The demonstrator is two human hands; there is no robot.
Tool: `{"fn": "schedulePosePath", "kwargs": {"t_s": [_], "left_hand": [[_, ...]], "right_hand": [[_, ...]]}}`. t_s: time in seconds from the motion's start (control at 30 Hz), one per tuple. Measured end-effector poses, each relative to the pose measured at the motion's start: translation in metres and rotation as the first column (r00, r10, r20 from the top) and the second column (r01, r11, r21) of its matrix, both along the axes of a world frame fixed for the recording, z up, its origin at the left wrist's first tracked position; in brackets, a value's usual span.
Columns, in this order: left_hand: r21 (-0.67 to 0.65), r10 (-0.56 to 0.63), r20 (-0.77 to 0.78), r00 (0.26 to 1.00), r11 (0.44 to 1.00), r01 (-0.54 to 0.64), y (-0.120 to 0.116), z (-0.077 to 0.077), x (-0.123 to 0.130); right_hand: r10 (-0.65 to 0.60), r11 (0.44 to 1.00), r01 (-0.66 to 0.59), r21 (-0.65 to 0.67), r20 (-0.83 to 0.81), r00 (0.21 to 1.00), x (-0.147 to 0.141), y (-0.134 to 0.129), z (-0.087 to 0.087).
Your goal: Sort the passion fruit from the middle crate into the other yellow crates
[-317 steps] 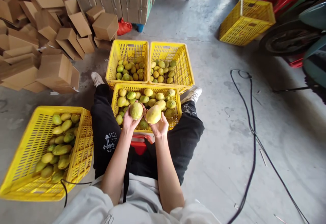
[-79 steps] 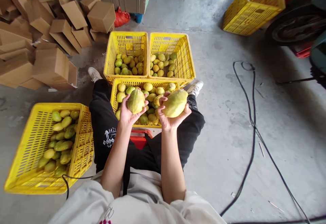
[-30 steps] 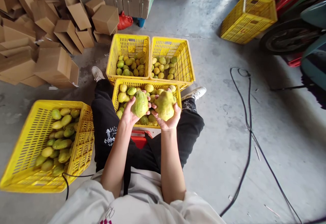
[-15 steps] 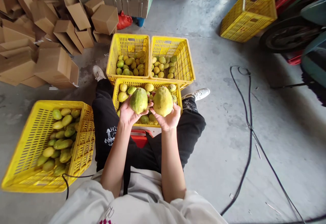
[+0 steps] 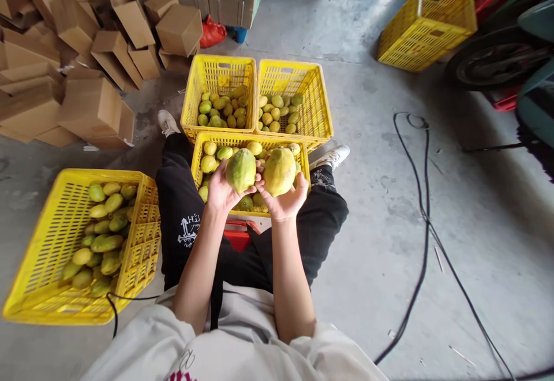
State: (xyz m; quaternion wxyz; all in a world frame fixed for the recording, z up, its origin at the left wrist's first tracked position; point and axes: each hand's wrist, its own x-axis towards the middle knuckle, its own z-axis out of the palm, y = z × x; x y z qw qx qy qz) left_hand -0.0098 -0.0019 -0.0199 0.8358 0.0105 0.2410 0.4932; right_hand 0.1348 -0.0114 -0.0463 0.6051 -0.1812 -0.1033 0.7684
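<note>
My left hand (image 5: 222,190) holds a green papaya (image 5: 241,171), fingers curled around its left and underside. In my right hand (image 5: 285,201) rests a yellower papaya (image 5: 279,172), cupped from below and from the right. The two fruits are side by side above the near yellow crate (image 5: 199,143), which stands between my legs with several papayas in it, partly hidden by my hands. Beyond it are two more yellow crates, the back left crate (image 5: 187,104) and the back right crate (image 5: 318,101), each with several green and yellow papayas at the bottom.
At my left stands a tilted yellow crate (image 5: 47,242) with many papayas. Cardboard boxes (image 5: 93,107) are heaped at the upper left. Another yellow crate (image 5: 407,37) is near a parked motorbike (image 5: 489,60). A black cable (image 5: 422,254) lies across the floor at right.
Both papayas have shifted slightly to the right and turned a little in my hands. My grip on each is kept.
</note>
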Motion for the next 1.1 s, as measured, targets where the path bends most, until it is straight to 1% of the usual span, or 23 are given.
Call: {"fn": "schedulePosePath", "kwargs": {"t_s": [0.1,0.2,0.27,0.4,0.5,0.63,0.8,0.93,1.03,1.1], "left_hand": [[0.015,0.069,-0.010,0.998,0.998,-0.069,0.000,-0.003,0.000],[0.031,0.100,-0.021,0.995,0.995,-0.099,0.001,-0.006,0.001],[0.020,0.103,-0.022,0.994,0.995,-0.103,0.002,-0.009,0.002],[-0.042,0.098,-0.015,0.995,0.994,-0.098,0.003,-0.013,0.004],[-0.064,0.122,-0.003,0.993,0.990,-0.122,0.002,-0.013,0.005],[-0.037,0.124,0.005,0.992,0.992,-0.123,0.001,-0.010,0.005],[-0.036,0.101,-0.007,0.995,0.994,-0.102,0.002,-0.008,0.006],[-0.004,0.098,0.006,0.995,0.995,-0.098,0.002,-0.011,0.003],[0.010,0.087,0.022,0.996,0.996,-0.087,0.001,-0.015,0.001],[0.006,0.100,-0.002,0.995,0.995,-0.100,0.000,-0.017,-0.001]], "right_hand": [[-0.034,0.999,0.034,0.004,-0.017,0.999,0.001,0.000,0.002],[-0.069,0.998,0.069,0.016,0.023,0.997,0.001,-0.001,0.005],[-0.072,0.997,0.071,0.021,0.055,0.996,0.000,-0.002,0.005],[-0.076,0.997,0.076,0.006,0.116,0.990,-0.004,-0.003,0.003],[-0.093,0.996,0.092,0.017,0.090,0.992,-0.007,-0.002,0.001],[-0.089,0.995,0.086,0.044,0.064,0.994,-0.008,-0.001,-0.002],[-0.076,0.997,0.074,0.023,0.124,0.989,-0.007,0.000,-0.002],[-0.050,0.998,0.052,-0.023,0.091,0.995,-0.005,0.000,0.004],[-0.035,0.999,0.035,-0.011,0.067,0.997,-0.004,0.001,0.007],[-0.041,0.999,0.041,-0.001,0.076,0.996,-0.004,0.001,0.007]]}}
